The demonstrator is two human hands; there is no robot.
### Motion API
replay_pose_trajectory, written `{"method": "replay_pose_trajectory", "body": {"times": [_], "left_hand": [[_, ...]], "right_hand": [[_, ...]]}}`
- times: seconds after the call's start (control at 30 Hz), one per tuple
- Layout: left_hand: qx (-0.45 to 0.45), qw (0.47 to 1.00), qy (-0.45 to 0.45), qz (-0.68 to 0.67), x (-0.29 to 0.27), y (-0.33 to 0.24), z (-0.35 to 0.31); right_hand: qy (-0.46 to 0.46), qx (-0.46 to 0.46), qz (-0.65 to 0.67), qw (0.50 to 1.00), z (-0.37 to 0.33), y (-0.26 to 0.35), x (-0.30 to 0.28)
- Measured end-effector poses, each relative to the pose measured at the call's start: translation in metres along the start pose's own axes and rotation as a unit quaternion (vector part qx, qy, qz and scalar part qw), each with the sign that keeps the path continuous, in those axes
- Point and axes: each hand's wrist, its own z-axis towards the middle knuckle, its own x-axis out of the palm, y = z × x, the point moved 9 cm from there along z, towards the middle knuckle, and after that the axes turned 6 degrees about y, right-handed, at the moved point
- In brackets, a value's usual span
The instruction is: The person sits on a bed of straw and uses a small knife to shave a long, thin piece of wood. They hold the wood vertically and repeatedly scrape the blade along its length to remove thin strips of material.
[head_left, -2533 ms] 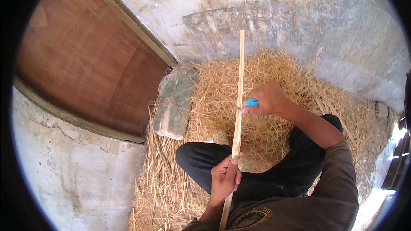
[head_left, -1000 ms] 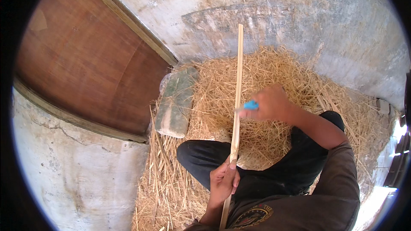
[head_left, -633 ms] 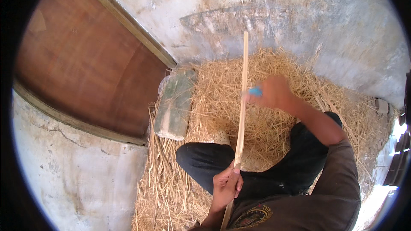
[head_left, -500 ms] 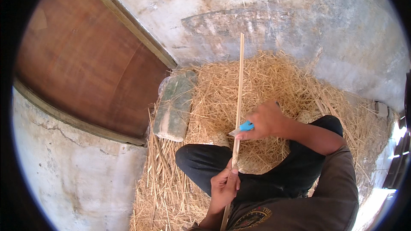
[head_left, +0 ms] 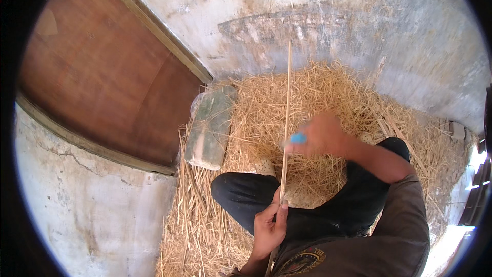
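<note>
Stained wall (head_left: 389, 25) is bounding the far side, brown panel (head_left: 113, 72) the left; straw (head_left: 256, 107) is spreading between, left knee (head_left: 238, 190) and greenish block (head_left: 209, 128) crowding the left. Pale strip (head_left: 287, 113) is running out past that knee, far end in open room, left hand (head_left: 269, 227) pinching its near part. Right hand (head_left: 322, 134), blurred, is gripping a blue-handled tool (head_left: 298, 138) by mid-strip; contact unclear.

Dark brown shirt (head_left: 359, 251) (round emblem (head_left: 303, 263) in front), black trousers (head_left: 328, 220).
</note>
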Motion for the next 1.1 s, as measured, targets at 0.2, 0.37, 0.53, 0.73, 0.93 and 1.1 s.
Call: {"method": "replay_pose_trajectory", "body": {"times": [0.2, 0.37, 0.53, 0.73, 0.93, 1.1], "left_hand": [[0.015, 0.998, -0.028, 0.045, 0.0, -0.013, -0.003], [0.034, 0.984, -0.07, 0.161, -0.014, -0.021, 0.002], [0.08, 0.967, -0.057, 0.236, -0.008, -0.037, 0.003], [0.102, 0.966, -0.081, 0.222, -0.011, -0.035, 0.008], [0.095, 0.967, -0.075, 0.223, -0.011, -0.035, 0.007], [0.081, 0.975, -0.054, 0.198, -0.007, -0.024, 0.001]], "right_hand": [[-0.058, 0.051, 0.002, 0.997, 0.013, -0.04, -0.018], [-0.001, -0.066, 0.017, 0.998, -0.012, 0.026, 0.01], [-0.061, -0.023, 0.004, 0.998, -0.002, -0.001, -0.009], [-0.076, -0.101, 0.009, 0.992, -0.01, 0.035, -0.001], [-0.122, -0.047, -0.02, 0.991, 0.005, 0.006, -0.014], [-0.049, -0.015, -0.014, 0.999, 0.007, -0.004, 0.007]]}}
